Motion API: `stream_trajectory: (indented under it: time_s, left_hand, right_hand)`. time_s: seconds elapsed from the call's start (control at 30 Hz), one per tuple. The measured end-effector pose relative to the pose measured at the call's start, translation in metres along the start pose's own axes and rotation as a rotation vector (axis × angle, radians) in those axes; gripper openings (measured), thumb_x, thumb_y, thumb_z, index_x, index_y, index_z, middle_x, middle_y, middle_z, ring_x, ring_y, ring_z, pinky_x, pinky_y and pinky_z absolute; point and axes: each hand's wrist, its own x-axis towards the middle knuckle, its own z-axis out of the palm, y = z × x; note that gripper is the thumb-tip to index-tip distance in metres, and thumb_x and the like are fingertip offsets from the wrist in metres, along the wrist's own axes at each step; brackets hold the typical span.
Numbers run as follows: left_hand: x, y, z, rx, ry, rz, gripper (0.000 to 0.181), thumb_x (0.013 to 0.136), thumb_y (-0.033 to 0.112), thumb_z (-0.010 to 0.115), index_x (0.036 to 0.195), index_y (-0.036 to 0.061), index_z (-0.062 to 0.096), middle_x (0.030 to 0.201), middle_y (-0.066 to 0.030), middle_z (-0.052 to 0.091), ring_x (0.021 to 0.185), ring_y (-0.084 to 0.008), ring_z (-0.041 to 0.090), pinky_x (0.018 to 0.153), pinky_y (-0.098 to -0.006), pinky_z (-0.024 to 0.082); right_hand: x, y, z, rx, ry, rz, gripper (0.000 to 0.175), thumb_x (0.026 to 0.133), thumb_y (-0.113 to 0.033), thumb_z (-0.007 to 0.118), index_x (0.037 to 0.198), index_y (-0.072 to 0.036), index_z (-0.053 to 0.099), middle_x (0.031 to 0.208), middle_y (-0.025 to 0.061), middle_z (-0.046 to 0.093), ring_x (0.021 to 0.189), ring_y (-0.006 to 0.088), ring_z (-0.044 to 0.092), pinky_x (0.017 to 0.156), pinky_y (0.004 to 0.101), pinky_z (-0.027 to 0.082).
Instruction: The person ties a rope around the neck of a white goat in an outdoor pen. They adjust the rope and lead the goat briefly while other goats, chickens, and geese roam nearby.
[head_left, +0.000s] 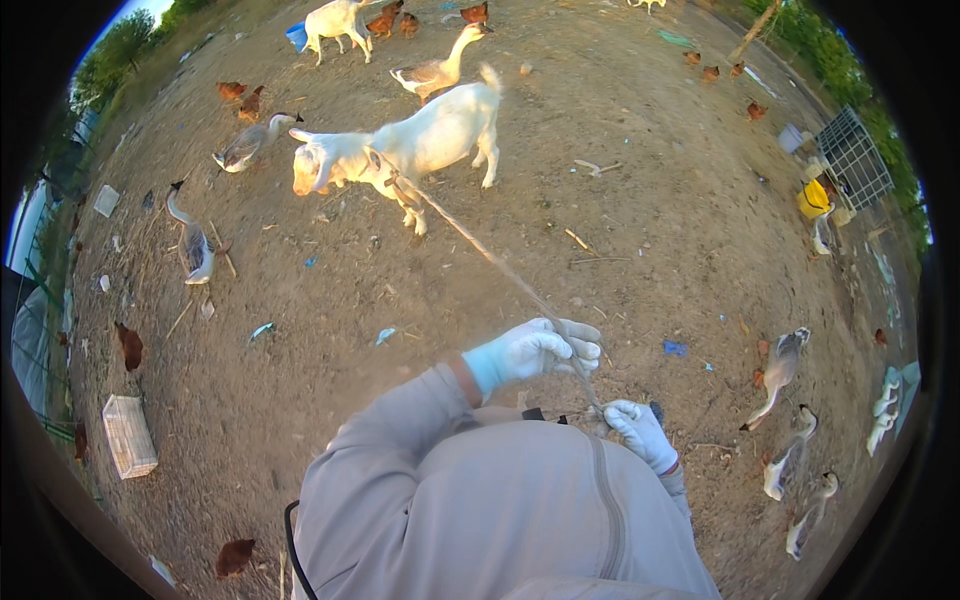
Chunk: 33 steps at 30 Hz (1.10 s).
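A rope (491, 259) runs from the collar of a white goat (442, 135) down to my two gloved hands. My left hand (541, 349), in a white work glove with a light blue cuff, is wrapped around the rope. Lower and to the right, close to my jacket, my right hand (637, 431) pinches the rope near its lower part. The goat stands side-on with its head lowered to the left, and the rope looks fairly straight between it and me. Beyond the goat's back stands a goose (435, 71).
Geese (196, 251) and brown hens (129, 346) stand around on the bare dirt. A white plastic crate (129, 435) lies at left. At right are a yellow bucket (813, 199) and a wire-grid cage (855, 161). Another goat (335, 21) stands at the top beside a blue bucket (297, 36).
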Motion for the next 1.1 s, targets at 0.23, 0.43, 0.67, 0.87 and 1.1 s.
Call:
stream_trajectory:
  time_s: [0.23,0.43,0.67,0.87,1.1]
  left_hand:
    - [0.002,-0.015,-0.008,-0.153,0.454,-0.103,0.039,0.097,0.026,0.059,0.131,0.0067,0.055,0.114,-0.0096,0.067,0.109,-0.0243,0.064,0.093,-0.0409,0.050]
    - [-0.001,-0.009,-0.016,0.047,0.462,-0.191,0.039,0.097,0.021,0.057,0.132,0.0053,0.053,0.114,-0.0078,0.066,0.109,-0.0209,0.064,0.089,-0.0374,0.052]
    - [0.006,0.009,-0.003,-0.134,0.176,0.006,0.046,0.092,0.007,0.056,0.136,-0.0033,0.046,0.122,-0.0128,0.063,0.114,-0.0268,0.062,0.100,-0.0429,0.050]
    - [0.001,0.017,0.006,-0.207,-0.036,0.151,0.057,0.085,-0.002,0.057,0.139,-0.0020,0.042,0.132,-0.0178,0.056,0.126,-0.0331,0.053,0.110,-0.0477,0.040]
    - [-0.010,-0.001,-0.008,-0.274,0.377,0.007,0.043,0.093,0.015,0.060,0.132,0.0006,0.050,0.124,-0.0165,0.060,0.117,-0.0325,0.057,0.103,-0.0491,0.045]
  right_hand:
    - [-0.012,-0.007,0.005,-0.269,0.192,-0.171,0.015,0.086,-0.005,0.071,0.100,0.001,0.069,0.088,0.0013,0.065,0.074,0.0061,0.054,0.068,0.0222,0.045]
    - [-0.019,-0.017,0.009,-0.273,0.177,0.038,0.022,0.090,-0.014,0.068,0.105,0.002,0.068,0.099,0.0037,0.066,0.077,0.0085,0.059,0.072,0.0243,0.048]
    - [0.015,-0.024,0.025,0.034,-0.149,-0.082,0.045,0.102,-0.030,0.050,0.131,0.004,0.053,0.105,0.0108,0.068,0.096,0.0152,0.064,0.083,0.0283,0.051]
    - [0.037,-0.043,0.035,0.158,-0.089,-0.227,0.040,0.102,-0.028,0.048,0.120,0.005,0.061,0.099,0.0110,0.068,0.092,0.0158,0.064,0.081,0.0284,0.051]
    - [0.032,-0.051,0.029,-0.252,0.105,-0.340,0.022,0.087,-0.011,0.067,0.105,0.002,0.068,0.088,0.0073,0.066,0.083,0.0162,0.064,0.074,0.0279,0.051]
